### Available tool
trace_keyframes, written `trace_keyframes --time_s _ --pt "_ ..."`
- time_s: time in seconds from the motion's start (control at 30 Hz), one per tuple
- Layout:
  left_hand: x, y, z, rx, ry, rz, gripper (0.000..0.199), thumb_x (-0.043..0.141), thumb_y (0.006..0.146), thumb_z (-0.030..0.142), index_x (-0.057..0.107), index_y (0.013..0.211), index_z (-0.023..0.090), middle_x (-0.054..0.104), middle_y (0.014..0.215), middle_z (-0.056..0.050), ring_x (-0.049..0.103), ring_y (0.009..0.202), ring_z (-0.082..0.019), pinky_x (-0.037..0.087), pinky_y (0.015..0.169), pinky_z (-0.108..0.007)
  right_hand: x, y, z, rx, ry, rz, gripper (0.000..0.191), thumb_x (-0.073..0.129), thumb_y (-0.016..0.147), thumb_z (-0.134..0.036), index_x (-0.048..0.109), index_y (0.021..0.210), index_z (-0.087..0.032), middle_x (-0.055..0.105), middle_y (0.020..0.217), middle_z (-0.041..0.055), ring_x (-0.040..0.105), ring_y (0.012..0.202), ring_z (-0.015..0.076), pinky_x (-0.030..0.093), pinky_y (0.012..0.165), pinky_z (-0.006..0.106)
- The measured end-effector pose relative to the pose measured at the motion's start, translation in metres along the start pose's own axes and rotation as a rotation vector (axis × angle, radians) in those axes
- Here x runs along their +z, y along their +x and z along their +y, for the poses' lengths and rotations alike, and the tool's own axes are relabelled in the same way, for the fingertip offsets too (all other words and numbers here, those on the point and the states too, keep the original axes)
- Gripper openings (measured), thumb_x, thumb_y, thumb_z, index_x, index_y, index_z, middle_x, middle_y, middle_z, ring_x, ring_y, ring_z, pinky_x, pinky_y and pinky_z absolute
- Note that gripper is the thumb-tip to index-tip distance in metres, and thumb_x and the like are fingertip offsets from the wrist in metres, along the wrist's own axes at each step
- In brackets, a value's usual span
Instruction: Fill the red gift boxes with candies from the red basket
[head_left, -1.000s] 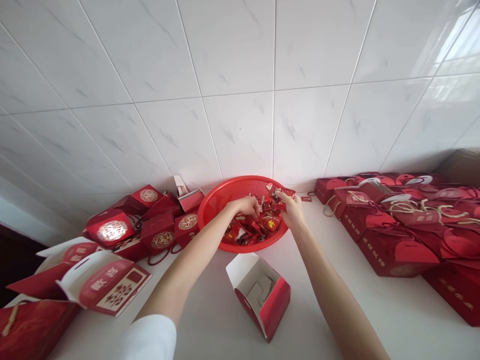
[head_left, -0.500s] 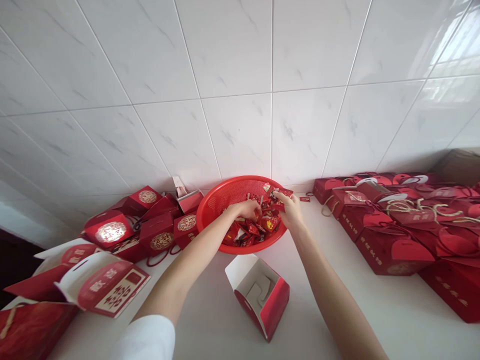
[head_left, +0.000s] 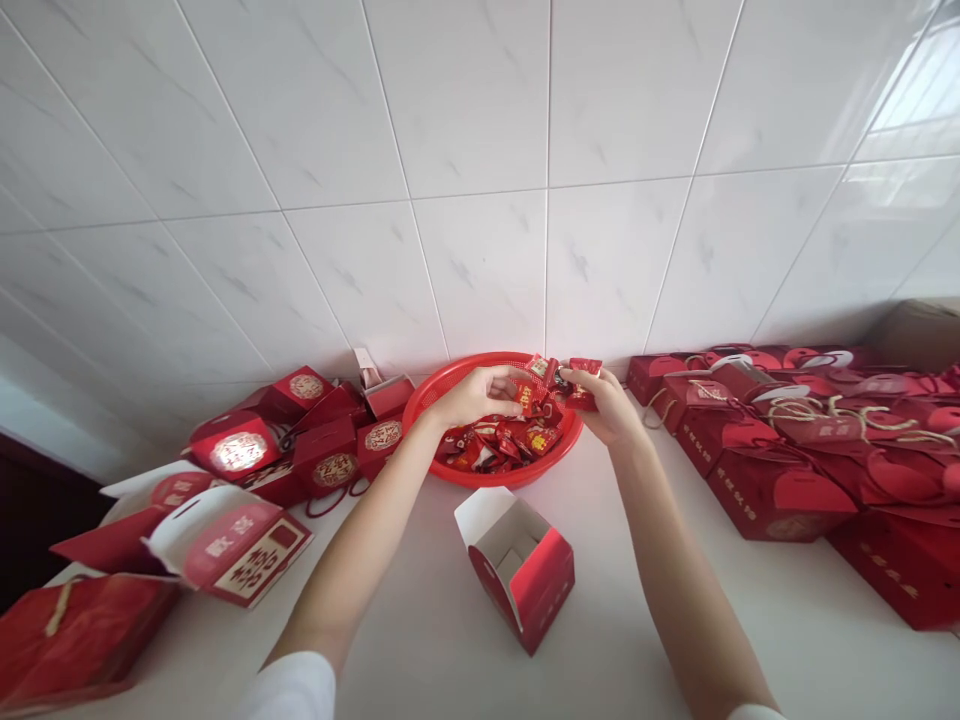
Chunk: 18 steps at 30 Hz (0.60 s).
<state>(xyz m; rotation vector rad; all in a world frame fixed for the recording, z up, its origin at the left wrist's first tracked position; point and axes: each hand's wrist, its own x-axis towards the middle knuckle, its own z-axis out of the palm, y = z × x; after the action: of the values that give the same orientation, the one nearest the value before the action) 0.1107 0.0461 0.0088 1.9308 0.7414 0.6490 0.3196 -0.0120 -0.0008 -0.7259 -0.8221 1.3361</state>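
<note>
Red packets [head_left: 534, 396], left hand [head_left: 476, 395], right hand [head_left: 609, 408], above red basket rim [head_left: 480, 362]

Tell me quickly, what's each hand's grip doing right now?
Left hand: grip closed, pinching a small red foil packet with gold print.
Right hand: grip closed, holding a small rectangular red packet.

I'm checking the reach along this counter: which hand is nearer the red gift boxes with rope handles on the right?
Right. The right hand, holding a red packet at the red basket's right edge, is nearer, just left of the red gift boxes. The left hand is farther away, above the basket's left side.
</note>
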Motion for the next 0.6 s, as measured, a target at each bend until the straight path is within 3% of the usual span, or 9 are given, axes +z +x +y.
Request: trace_keyframes --time_s 0.17,0.3,0.43,0.6 --pt "0.013 -0.064 0.040 -0.069 0.172 -0.226 0.043 0.075 0.076 0.026 0.069 0.119 0.019 0.073 0.092 -0.003 0.067 0.086 -0.017 0.051 0.080 -0.029 0.013 -0.034 -0.028 -0.025 -0.205 -0.264 0.025 0.085 0.062 -0.030 0.070 0.078 -0.019 0.064 0.072 -0.0025 0.058 0.067 0.0128 0.049 0.060 0.024" --pt "0.026 -0.102 0.058 -0.167 0.437 -0.191 0.030 0.068 0.083 0.031 0.071 0.111 0.021 0.073 0.100 -0.003 0.067 0.090 -0.018 0.049 0.079 -0.027 0.022 -0.053 -0.035 -0.051 -0.396 -0.431 0.021 0.080 0.072 -0.029 0.071 0.086 -0.018 0.066 0.072 -0.0015 0.059 0.066 0.0135 0.047 0.062 0.026" --pt "0.036 -0.124 0.062 -0.354 0.655 -0.196 0.026 0.058 0.090 0.043 0.070 0.097 0.022 0.072 0.089 -0.002 0.065 0.081 -0.019 0.046 0.071 -0.026 0.029 -0.067 -0.037 -0.064 -0.602 -0.595 0.014 0.073 0.079 -0.026 0.070 0.091 -0.018 0.067 0.077 -0.0011 0.058 0.068 0.0137 0.044 0.063 0.025" --pt "0.041 -0.135 0.057 -0.426 0.616 -0.265 0.032 0.060 0.089 0.049 0.068 0.108 0.024 0.071 0.108 -0.003 0.066 0.089 -0.020 0.045 0.073 -0.025 0.036 -0.079 -0.038 -0.052 -0.896 -0.824 0.006 0.064 0.084 -0.021 0.067 0.088 -0.019 0.065 0.076 -0.0023 0.056 0.068 0.0129 0.041 0.061 0.024"
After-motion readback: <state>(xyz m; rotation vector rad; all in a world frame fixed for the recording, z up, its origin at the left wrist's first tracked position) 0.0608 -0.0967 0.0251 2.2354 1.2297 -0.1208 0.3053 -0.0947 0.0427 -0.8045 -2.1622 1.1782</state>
